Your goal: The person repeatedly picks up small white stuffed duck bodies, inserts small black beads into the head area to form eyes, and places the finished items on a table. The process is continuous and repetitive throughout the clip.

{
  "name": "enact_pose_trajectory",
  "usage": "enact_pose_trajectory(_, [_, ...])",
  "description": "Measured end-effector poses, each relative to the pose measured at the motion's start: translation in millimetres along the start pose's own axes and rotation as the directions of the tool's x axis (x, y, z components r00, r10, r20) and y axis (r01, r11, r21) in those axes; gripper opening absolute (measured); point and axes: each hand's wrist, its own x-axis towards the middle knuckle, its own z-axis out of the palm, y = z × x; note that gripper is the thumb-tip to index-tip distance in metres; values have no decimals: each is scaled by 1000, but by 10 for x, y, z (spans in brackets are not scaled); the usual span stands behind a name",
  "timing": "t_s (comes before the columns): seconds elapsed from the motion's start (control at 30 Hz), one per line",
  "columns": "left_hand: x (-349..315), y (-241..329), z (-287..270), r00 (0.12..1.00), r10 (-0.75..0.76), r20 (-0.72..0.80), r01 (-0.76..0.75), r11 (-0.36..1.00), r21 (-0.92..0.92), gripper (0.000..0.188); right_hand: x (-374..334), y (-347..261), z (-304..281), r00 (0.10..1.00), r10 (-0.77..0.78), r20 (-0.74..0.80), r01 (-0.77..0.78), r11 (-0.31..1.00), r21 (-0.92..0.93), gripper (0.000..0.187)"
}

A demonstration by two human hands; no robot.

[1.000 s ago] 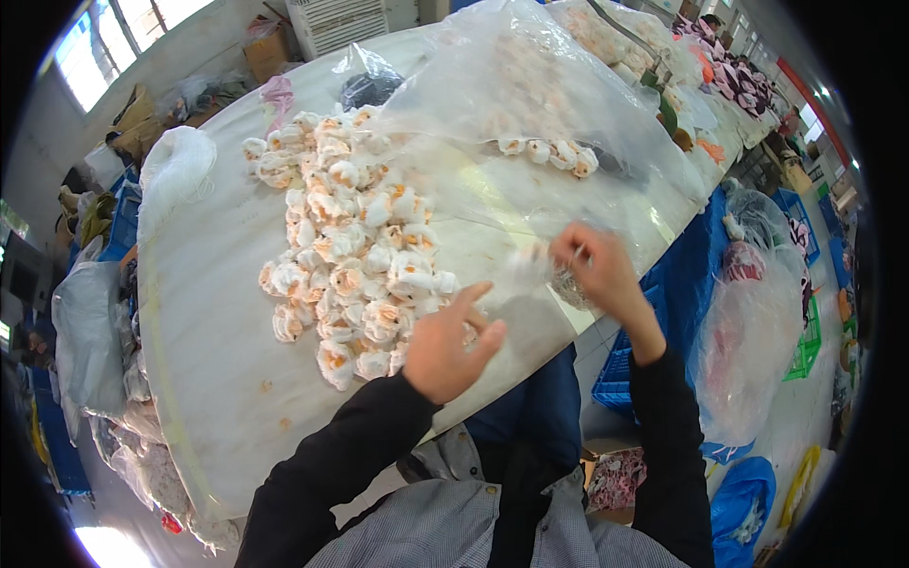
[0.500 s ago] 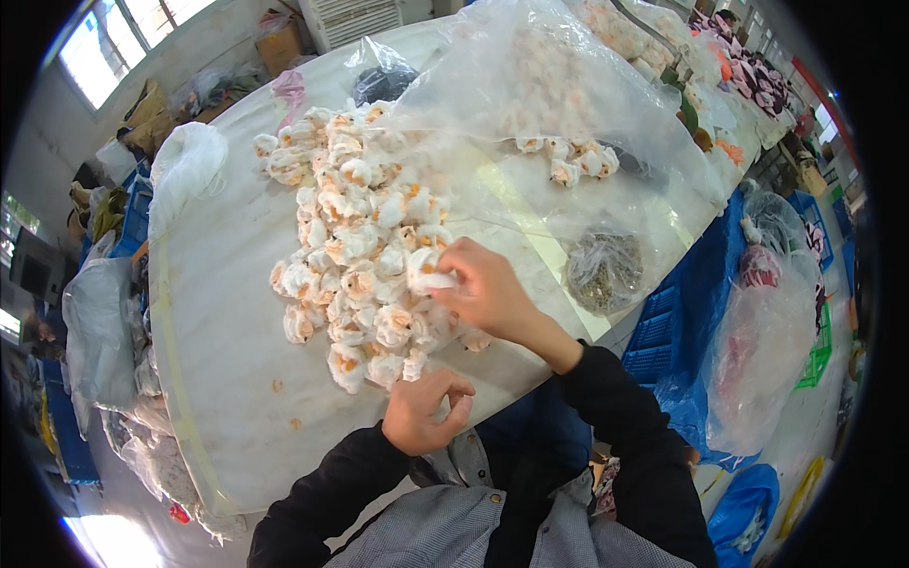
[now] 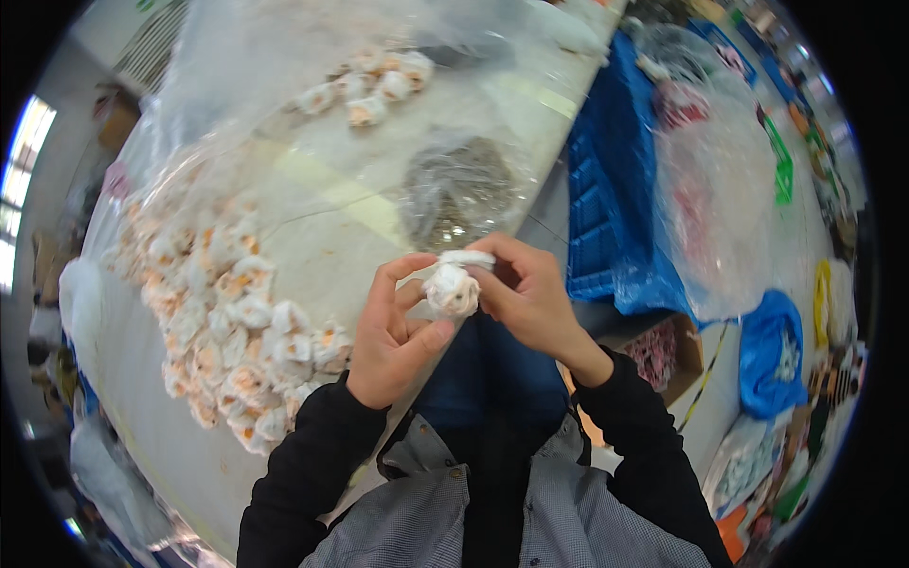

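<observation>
A small white fluffy plush piece (image 3: pixel 451 290) is held up in front of my body, just off the table's near edge. My right hand (image 3: pixel 536 305) pinches it from the right, thumb and fingers closed on its white upper part. On the other side my left hand (image 3: pixel 390 333) curves around it, with forefinger and thumb at its edge. To the left, a loose heap of similar plush pieces (image 3: pixel 227 322), white with orange patches, spreads over the pale table (image 3: pixel 327 248).
Clear plastic sheeting (image 3: pixel 227 71) covers the far part of the table, near a smaller cluster of plush pieces (image 3: pixel 367 87). A clear bag of dark bits (image 3: pixel 459 185) lies beyond my hands. Right of the table are a blue crate (image 3: pixel 606 180), a filled plastic bag (image 3: pixel 715 208) and a cardboard box (image 3: pixel 686 355).
My view has swung right. My right hand has brought the plush piece from the heap to my front, and my left hand has risen from the table edge to meet it.
</observation>
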Motion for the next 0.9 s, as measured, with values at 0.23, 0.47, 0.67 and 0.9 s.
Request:
enact_pose_trajectory(0.23, [347,-154,100,997,39,-60,-37,999,35,53,-140,220,-52,932,-317,-177,215,875,-434,19])
enact_pose_trajectory(0.47, [215,-232,-56,999,-30,-16,29,999,-20,40,-117,321,80,977,-180,-113,89,829,-552,14])
enact_pose_trajectory(0.67, [121,-208,-140,995,76,-63,-67,988,136,32,-211,-5,69,950,-291,-112,195,833,-517,14])
enact_pose_trajectory(0.9, [103,-132,-98,1000,-13,-3,13,1000,22,33,-131,131,210,929,-369,41,323,751,-575,21])
